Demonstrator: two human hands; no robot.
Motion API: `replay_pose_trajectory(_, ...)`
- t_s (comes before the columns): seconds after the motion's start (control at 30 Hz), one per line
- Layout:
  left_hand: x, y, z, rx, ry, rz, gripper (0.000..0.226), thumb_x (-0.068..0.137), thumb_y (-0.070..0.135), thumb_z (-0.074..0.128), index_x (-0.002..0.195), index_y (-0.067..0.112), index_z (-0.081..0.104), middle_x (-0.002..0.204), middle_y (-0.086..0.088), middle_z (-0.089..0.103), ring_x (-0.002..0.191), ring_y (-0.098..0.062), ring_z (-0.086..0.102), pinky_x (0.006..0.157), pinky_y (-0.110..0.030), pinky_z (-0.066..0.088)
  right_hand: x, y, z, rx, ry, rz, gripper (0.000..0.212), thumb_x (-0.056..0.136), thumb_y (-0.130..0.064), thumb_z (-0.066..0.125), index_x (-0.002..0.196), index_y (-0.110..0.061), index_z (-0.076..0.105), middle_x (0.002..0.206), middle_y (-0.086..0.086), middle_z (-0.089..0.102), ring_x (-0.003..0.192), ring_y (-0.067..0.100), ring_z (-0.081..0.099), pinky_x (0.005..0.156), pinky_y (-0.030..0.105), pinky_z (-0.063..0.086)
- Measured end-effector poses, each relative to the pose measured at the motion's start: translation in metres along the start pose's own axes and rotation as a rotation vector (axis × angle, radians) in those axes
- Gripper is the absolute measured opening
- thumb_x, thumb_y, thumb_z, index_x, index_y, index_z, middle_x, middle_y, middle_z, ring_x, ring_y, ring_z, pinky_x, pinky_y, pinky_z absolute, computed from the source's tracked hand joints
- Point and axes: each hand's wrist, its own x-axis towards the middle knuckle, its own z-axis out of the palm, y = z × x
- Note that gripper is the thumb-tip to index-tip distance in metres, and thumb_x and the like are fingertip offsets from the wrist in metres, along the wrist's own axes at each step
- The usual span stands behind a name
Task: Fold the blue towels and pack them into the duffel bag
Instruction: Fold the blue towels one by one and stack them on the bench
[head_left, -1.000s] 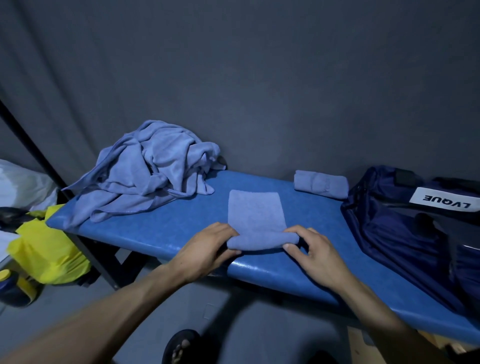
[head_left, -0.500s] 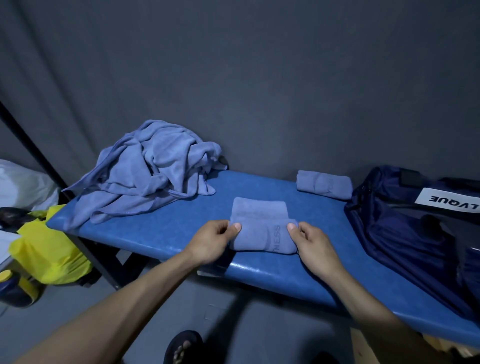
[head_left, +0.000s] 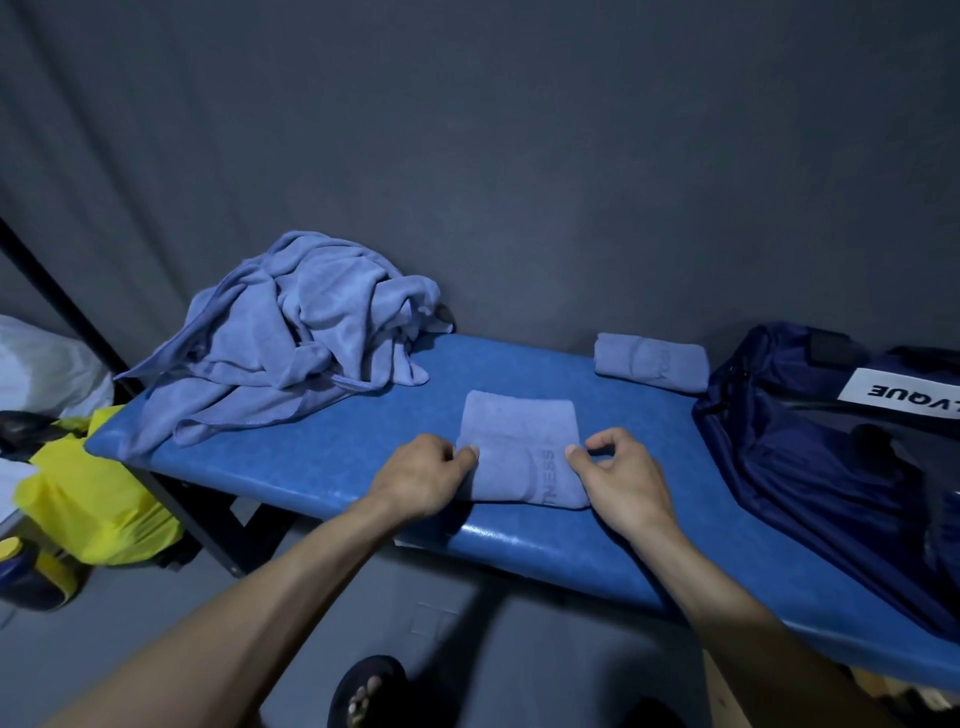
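Left hand (head_left: 421, 480) and right hand (head_left: 621, 475) on blue counter (head_left: 322, 457), fingers curled, each pinching a side edge of half-rolled towel (head_left: 519, 457), forearms angled inward.

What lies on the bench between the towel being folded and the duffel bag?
Nothing visible. Both hands, left and right, pinch the half-folded light blue towel; bare blue padded bench runs to the navy duffel bag. The rolled blue towel sits farther back, off that path.

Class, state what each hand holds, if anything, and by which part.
Both hold the half-rolled towel: left hand pinches its left edge, right hand its right edge.
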Motion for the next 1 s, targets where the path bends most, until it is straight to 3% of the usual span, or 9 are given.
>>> replay_pose_trajectory(0.17, 0.000, 0.001, 0.005, 0.113, 0.038, -0.025, 0.053, 0.101, 0.059, 0.041, 0.070, 0.017, 0.050, 0.076, -0.002, 0.060, 0.083, -0.031, 0.060, 0.067, -0.036, 0.042, 0.001, 0.002, 0.008, -0.131, 0.047, -0.035, 0.019, 0.094, -0.050, 0.058, 0.097, -0.031, 0.056, 0.077, -0.006, 0.068, 0.082, 0.022, 0.064, 0.073, 0.039, 0.054)
replay_pose_trajectory(0.37, -0.008, 0.005, 0.012, 0.232, 0.142, 0.021, 0.052, 0.103, 0.061, 0.030, 0.073, 0.020, 0.046, 0.097, -0.011, 0.069, 0.096, -0.038, 0.062, 0.072, -0.038, 0.042, -0.007, -0.002, 0.012, -0.214, 0.079, -0.105, 0.018, 0.100, -0.042, 0.047, 0.094, -0.025, 0.051, 0.079, 0.000, 0.064, 0.078, 0.030, 0.061, 0.069, 0.040, 0.051)
replay_pose_trajectory(0.53, -0.008, 0.004, 0.008, 0.254, 0.131, 0.013, 0.056, 0.102, 0.061, 0.034, 0.070, 0.018, 0.049, 0.088, -0.008, 0.067, 0.089, -0.036, 0.062, 0.069, -0.037, 0.041, -0.009, -0.003, 0.011, -0.277, 0.093, -0.135, 0.016, 0.100, -0.037, 0.045, 0.095, -0.022, 0.049, 0.077, 0.002, 0.060, 0.074, 0.031, 0.056, 0.064, 0.038, 0.045)
replay_pose_trajectory(0.63, -0.008, 0.005, 0.004, 0.293, 0.141, 0.017, 0.054, 0.099, 0.063, 0.040, 0.071, 0.017, 0.051, 0.089, -0.007, 0.068, 0.091, -0.036, 0.063, 0.069, -0.036, 0.042, -0.011, -0.004, 0.009, -0.347, 0.109, -0.173, 0.015, 0.100, -0.034, 0.047, 0.099, -0.019, 0.047, 0.087, 0.004, 0.060, 0.079, 0.035, 0.057, 0.066, 0.039, 0.046)
replay_pose_trajectory(0.7, -0.009, 0.005, 0.001, 0.310, 0.218, 0.100, 0.038, 0.097, 0.058, 0.048, 0.083, 0.022, 0.051, 0.097, -0.003, 0.064, 0.095, -0.032, 0.060, 0.071, -0.038, 0.043, -0.010, 0.001, 0.010, -0.436, 0.184, -0.334, 0.015, 0.097, -0.031, 0.053, 0.102, -0.017, 0.049, 0.097, 0.005, 0.057, 0.084, 0.035, 0.057, 0.069, 0.043, 0.047)
replay_pose_trajectory(0.77, -0.006, 0.003, 0.001, 0.296, 0.342, 0.311, 0.022, 0.095, 0.045, 0.058, 0.094, 0.024, 0.052, 0.099, 0.003, 0.055, 0.093, -0.025, 0.053, 0.071, -0.040, 0.046, -0.006, 0.009, 0.013, -0.572, 0.272, -0.586, 0.013, 0.090, -0.020, 0.062, 0.100, -0.016, 0.055, 0.099, 0.005, 0.055, 0.083, 0.031, 0.054, 0.068, 0.044, 0.045)
replay_pose_trajectory(0.83, 0.000, -0.001, 0.004, 0.346, 0.384, 0.528, 0.005, 0.092, 0.029, 0.063, 0.091, 0.027, 0.058, 0.094, 0.006, 0.052, 0.088, -0.024, 0.051, 0.066, -0.041, 0.046, 0.000, 0.016, 0.014, -0.666, 0.307, -0.826, 0.017, 0.083, -0.009, 0.065, 0.097, -0.017, 0.061, 0.097, 0.002, 0.057, 0.083, 0.029, 0.053, 0.071, 0.042, 0.041)
replay_pose_trajectory(0.9, 0.005, -0.006, 0.008, 0.420, 0.380, 0.654, 0.008, 0.092, 0.021, 0.063, 0.089, 0.029, 0.064, 0.092, 0.007, 0.055, 0.082, -0.025, 0.052, 0.062, -0.040, 0.045, 0.003, 0.019, 0.012, -0.665, 0.262, -0.973, 0.020, 0.083, -0.009, 0.058, 0.099, -0.017, 0.067, 0.096, -0.001, 0.061, 0.085, 0.028, 0.056, 0.075, 0.039, 0.037)
replay_pose_trajectory(1.0, 0.007, -0.014, 0.005, 0.399, 0.330, 0.737, 0.010, 0.097, 0.028, 0.056, 0.099, 0.026, 0.066, 0.100, 0.007, 0.057, 0.086, -0.023, 0.053, 0.070, -0.039, 0.047, 0.004, 0.026, 0.004, -0.578, 0.117, -0.999, 0.028, 0.095, -0.023, 0.046, 0.110, -0.017, 0.068, 0.104, -0.004, 0.064, 0.092, 0.024, 0.060, 0.080, 0.036, 0.044)
